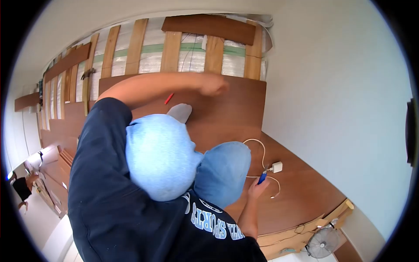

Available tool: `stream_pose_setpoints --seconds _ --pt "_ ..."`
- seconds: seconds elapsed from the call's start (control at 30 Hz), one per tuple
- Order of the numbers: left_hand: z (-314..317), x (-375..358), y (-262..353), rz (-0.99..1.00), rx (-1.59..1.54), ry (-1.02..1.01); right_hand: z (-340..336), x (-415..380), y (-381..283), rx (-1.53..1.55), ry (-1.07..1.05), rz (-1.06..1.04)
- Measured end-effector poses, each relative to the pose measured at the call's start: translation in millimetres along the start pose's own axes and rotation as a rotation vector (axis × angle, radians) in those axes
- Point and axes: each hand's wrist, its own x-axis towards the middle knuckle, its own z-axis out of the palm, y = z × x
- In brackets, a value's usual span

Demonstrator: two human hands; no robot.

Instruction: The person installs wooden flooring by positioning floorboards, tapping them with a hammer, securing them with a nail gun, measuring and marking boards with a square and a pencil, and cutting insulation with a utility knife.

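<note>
My left hand (213, 84) is over the brown floor plank (238, 102), near its far edge. Its fingers look curled together and slightly blurred; whatever they may hold is hidden. In my right hand (256, 190), low on the right, is a blue utility knife (262, 177) with its tip pointing away from me. Just beyond that tip lie a white power adapter (276, 167) and its pale cable (263, 150). A red pen-like stick (169, 98) rests on the planks between my left forearm and my grey-socked foot (180, 112).
Wooden battens (170, 52) run over silvery sheeting at the far side, with a loose brown plank (209, 28) across them. A hammer (87, 89) lies at left. A wall stands on the right, a fan (322, 243) at lower right. Another person (22, 188) is far left.
</note>
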Motion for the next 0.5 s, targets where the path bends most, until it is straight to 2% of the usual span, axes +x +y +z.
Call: stream_pose_setpoints --seconds 0.03,0.07,0.1,0.17,0.23,0.27,0.3,0.33,0.43,0.5 --pt "-17 17 -14 -0.021 0.15 0.041 -5 2 -11 -0.013 0.0 0.001" --pt "-13 38 -46 -0.052 0.106 0.24 -13 2 -24 0.041 -0.018 0.067" --pt "-26 53 -62 -0.097 0.154 0.301 -18 0 -36 0.094 -0.035 0.134" --pt "-58 94 -91 -0.254 0.232 0.207 -23 -2 -61 0.081 -0.01 0.116" --pt "-78 125 -108 -0.301 0.344 0.358 -30 4 -92 0.066 0.02 0.102" --pt "-89 141 -114 -0.286 0.334 0.356 -35 11 -112 0.146 -0.064 0.146" --pt "-102 154 -120 -0.303 0.451 0.382 -36 21 -132 0.23 -0.148 0.189" --pt "-112 164 -125 -0.32 0.571 0.41 -35 31 -151 0.221 -0.142 0.197" --pt "-133 191 -142 -0.359 0.546 0.38 -26 83 -220 0.259 -0.186 0.156" --pt "-139 197 -155 -0.345 0.496 0.404 2 122 -240 0.234 -0.182 0.13"
